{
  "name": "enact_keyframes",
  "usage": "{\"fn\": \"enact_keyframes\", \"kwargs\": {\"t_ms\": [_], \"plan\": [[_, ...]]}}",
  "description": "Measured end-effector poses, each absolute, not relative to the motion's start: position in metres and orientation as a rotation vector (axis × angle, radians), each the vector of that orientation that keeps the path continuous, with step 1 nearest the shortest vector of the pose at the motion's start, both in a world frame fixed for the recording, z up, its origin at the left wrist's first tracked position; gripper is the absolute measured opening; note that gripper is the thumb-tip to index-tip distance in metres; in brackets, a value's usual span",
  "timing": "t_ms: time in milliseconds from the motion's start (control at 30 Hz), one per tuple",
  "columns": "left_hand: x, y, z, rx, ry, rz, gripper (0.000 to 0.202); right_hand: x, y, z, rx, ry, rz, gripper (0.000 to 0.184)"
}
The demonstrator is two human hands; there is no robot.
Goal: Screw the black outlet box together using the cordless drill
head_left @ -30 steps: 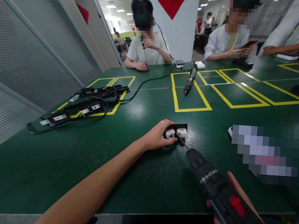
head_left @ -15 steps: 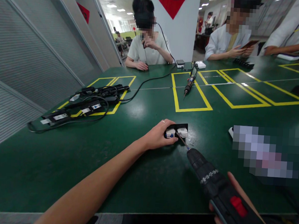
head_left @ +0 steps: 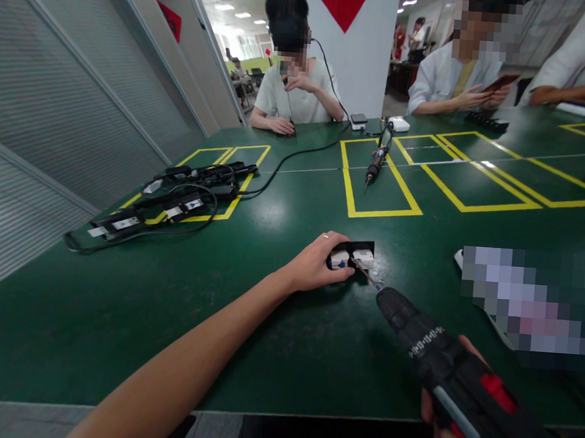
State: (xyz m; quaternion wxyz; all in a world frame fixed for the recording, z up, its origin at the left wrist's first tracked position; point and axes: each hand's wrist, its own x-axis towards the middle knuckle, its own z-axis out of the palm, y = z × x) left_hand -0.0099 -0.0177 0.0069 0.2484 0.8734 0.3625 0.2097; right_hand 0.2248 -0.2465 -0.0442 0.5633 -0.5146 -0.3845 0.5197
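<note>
On the green table (head_left: 284, 338), my left hand (head_left: 319, 264) grips the left end of a small black part with white blocks in it (head_left: 363, 257), thumb in front and fingers behind. My right hand (head_left: 451, 417) is wrapped around a black cordless drill (head_left: 429, 342) with a red switch. A long thin bit (head_left: 366, 273) runs from the drill's chuck up and left to the middle of the black part. Its tip appears to meet the part between the two white blocks, though the exact contact is too small to make out.
Black devices with cables (head_left: 188, 198) lie at the left. An electric screwdriver (head_left: 376, 161) rests inside a yellow-taped rectangle (head_left: 385, 215). At the right lies a blurred-out object with a white edge (head_left: 522, 302). Across the table sits a co-worker (head_left: 302, 86); other people sit at far right.
The view has shifted slightly, so most things sit a little further right. The drill's rear has swung rightward and down, while my left hand keeps its hold on the black part.
</note>
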Motion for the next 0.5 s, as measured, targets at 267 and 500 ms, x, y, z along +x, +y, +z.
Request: {"fn": "enact_keyframes", "kwargs": {"t_ms": [267,500], "plan": [[-0.009,-0.016,0.004,2.4,0.971,0.589,0.045,0.221,-0.248,-0.056,-1.157,-0.701,1.31,0.087],[-0.009,-0.016,0.006,2.377,0.98,0.568,0.044,0.222,-0.248,-0.06,-1.103,-0.651,1.501,0.081]]}}
